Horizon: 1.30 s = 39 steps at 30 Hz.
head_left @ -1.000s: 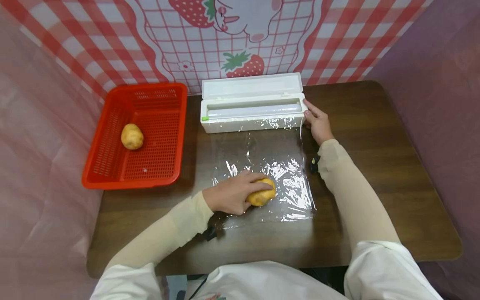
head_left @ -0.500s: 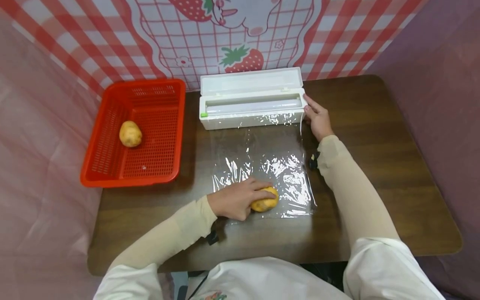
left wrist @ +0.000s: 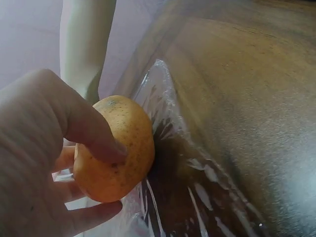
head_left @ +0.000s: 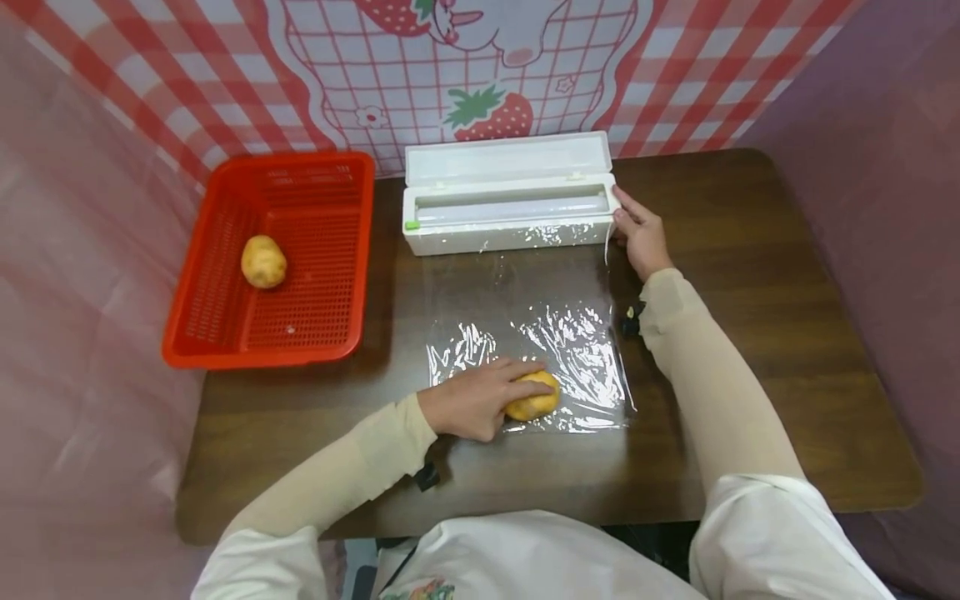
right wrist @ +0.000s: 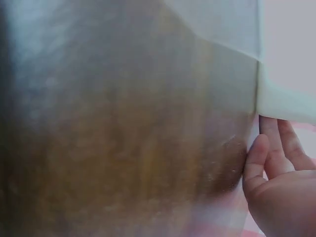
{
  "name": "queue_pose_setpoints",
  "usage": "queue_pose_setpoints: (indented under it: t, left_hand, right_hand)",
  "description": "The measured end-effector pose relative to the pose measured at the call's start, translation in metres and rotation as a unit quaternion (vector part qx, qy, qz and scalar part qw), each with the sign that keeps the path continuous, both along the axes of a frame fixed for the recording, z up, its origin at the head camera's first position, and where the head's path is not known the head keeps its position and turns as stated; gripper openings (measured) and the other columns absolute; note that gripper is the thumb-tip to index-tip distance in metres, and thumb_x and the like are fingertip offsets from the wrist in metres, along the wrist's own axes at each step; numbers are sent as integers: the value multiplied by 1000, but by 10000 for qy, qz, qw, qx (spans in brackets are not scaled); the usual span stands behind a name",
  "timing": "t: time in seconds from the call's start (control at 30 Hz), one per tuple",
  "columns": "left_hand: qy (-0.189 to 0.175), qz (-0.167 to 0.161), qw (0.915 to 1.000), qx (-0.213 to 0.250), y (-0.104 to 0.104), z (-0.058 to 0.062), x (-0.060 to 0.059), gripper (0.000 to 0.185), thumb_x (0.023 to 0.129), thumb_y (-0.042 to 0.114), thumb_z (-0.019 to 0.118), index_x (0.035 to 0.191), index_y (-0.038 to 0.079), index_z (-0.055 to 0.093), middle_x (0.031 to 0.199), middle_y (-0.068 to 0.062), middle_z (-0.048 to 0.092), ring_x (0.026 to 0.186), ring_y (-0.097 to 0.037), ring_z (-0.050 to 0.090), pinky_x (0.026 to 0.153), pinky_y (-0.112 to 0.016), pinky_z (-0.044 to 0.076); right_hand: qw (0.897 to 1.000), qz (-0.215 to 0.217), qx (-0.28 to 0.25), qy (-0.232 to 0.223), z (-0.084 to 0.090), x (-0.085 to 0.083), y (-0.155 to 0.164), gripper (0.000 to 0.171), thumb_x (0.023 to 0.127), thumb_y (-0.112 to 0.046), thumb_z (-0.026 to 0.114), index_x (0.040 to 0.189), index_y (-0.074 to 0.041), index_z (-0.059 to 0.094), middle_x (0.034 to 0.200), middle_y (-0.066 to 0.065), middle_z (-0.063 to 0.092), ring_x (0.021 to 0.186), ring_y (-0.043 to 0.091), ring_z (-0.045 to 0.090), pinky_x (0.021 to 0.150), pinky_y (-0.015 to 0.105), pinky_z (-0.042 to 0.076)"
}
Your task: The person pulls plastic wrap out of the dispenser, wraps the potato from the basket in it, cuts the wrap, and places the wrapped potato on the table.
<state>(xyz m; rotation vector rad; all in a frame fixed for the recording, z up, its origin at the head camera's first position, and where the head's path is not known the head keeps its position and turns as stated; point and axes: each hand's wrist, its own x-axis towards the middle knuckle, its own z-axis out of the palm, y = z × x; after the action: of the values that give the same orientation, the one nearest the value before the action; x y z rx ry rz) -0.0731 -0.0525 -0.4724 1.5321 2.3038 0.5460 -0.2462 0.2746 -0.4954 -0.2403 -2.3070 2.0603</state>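
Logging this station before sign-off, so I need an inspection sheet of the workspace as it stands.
Surface: dark wooden table.
Job's things: orange on cling film sheet; film runs from open white dispenser.
Clutter: red basket holding a potato.
Grippers: left hand grips the orange; right hand touches the dispenser's end.
Cables: nothing seen.
Surroundings: strawberry-print checked backdrop, pink sheeting.

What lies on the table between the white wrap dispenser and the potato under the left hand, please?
A sheet of clear cling film stretches from the dispenser to the potato, shown in the head view.
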Motion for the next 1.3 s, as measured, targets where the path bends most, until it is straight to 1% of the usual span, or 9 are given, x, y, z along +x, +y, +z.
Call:
queue_pose_setpoints:
  t: [0.2, 0.37, 0.5, 0.63, 0.8, 0.9, 1.07, 1.2, 1.3]
  left_hand:
    - [171, 46, 9998, -61, -2, -4, 2, 85, 72, -2, 65, 151, 23, 45, 161, -11, 34, 136, -25, 44, 112, -41, 38]
    - [154, 192, 9997, -46, -7, -7, 5, 93, 72, -3, 69, 155, 24, 40, 163, -12, 29, 144, -26, 35, 116, -43, 32]
    - [190, 397, 9990, 34, -12, -12, 8, 95, 76, 1, 69, 160, 24, 30, 166, -14, 19, 149, -29, 27, 118, -44, 28]
    - [406, 852, 9951, 305, -20, -14, 13, 86, 82, 13, 71, 159, 20, 33, 166, -16, 17, 150, -31, 24, 119, -45, 25]
    - [999, 1237, 9818, 1038, -22, -18, 27, 69, 82, 17, 73, 146, 13, 51, 160, -20, 28, 146, -34, 30, 118, -47, 28]
    - [1693, 1074, 9725, 1185, -21, -19, 34, 59, 85, 22, 73, 141, 14, 56, 155, -22, 34, 144, -39, 32, 116, -50, 30]
    - [2532, 983, 9578, 937, -14, -24, 44, 62, 86, 43, 76, 140, 21, 58, 152, -19, 39, 143, -41, 33, 110, -54, 35]
    - [2716, 978, 9554, 628, -7, -30, 47, 72, 85, 53, 75, 143, 17, 55, 152, -18, 42, 142, -39, 35, 106, -53, 39]
    - [2668, 982, 9575, 476, -4, -33, 47, 80, 84, 54, 76, 147, 12, 50, 155, -18, 40, 144, -37, 35, 104, -50, 41]
  right_hand:
    - [9987, 60, 481, -166, 12, 3, -2, 47, 106, -23, 51, 153, -23, 44, 150, 9, 50, 102, 8, 60, 88, 25, 46]
    - [9814, -247, 1756, 739, 26, 20, -10, 48, 104, -17, 54, 151, -11, 47, 150, 15, 45, 133, 17, 42, 111, 27, 32]
    - [9249, 33, 3003, 2331, 31, 57, -25, 39, 92, -8, 60, 130, 3, 62, 133, 24, 51, 124, 36, 47, 108, 43, 34]
    - [8413, 1146, 3609, 3857, 23, 116, -45, 26, 82, -8, 59, 101, 8, 66, 109, 26, 61, 101, 42, 56, 91, 53, 44]
    - [7672, 2747, 3736, 4431, 1, 184, -62, 12, 84, -13, 61, 90, -2, 64, 90, 10, 63, 80, 27, 60, 71, 44, 51]
    - [7442, 3295, 3837, 4364, -6, 210, -67, 11, 87, -16, 66, 92, -7, 62, 90, 4, 60, 78, 22, 58, 68, 40, 50]
    - [7263, 3601, 4348, 3921, -9, 231, -70, 25, 83, -22, 77, 98, -9, 61, 93, 3, 56, 77, 20, 55, 69, 39, 50]
    - [7064, 3707, 4933, 3467, -10, 234, -73, 46, 82, -33, 82, 114, -7, 61, 100, 6, 54, 78, 20, 52, 68, 38, 49]
    - [7026, 3625, 5177, 3270, -9, 234, -77, 65, 81, -40, 82, 129, -5, 57, 109, 11, 55, 82, 22, 53, 66, 38, 49]
